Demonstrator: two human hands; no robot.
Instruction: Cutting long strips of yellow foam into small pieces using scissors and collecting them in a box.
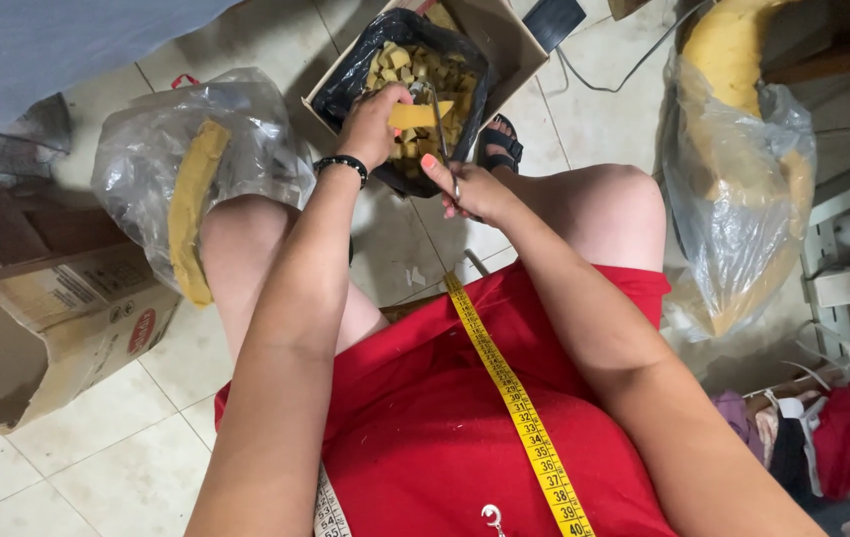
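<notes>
Left hand (pixel 370 124) pinches the yellow foam strip (pixel 419 114) over the box (pixel 504 45); right hand (pixel 474 189) grips scissors (pixel 442 129), blades straddling the strip just beside the fingers.

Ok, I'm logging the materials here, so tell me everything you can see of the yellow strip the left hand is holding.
The yellow foam strip is a short, flat, mustard-coloured piece that looks soft and spongy. The left hand pinches one end and holds it roughly level above the black-lined cardboard box of small yellow cubes. The scissors in the right hand meet it near its middle.
</notes>
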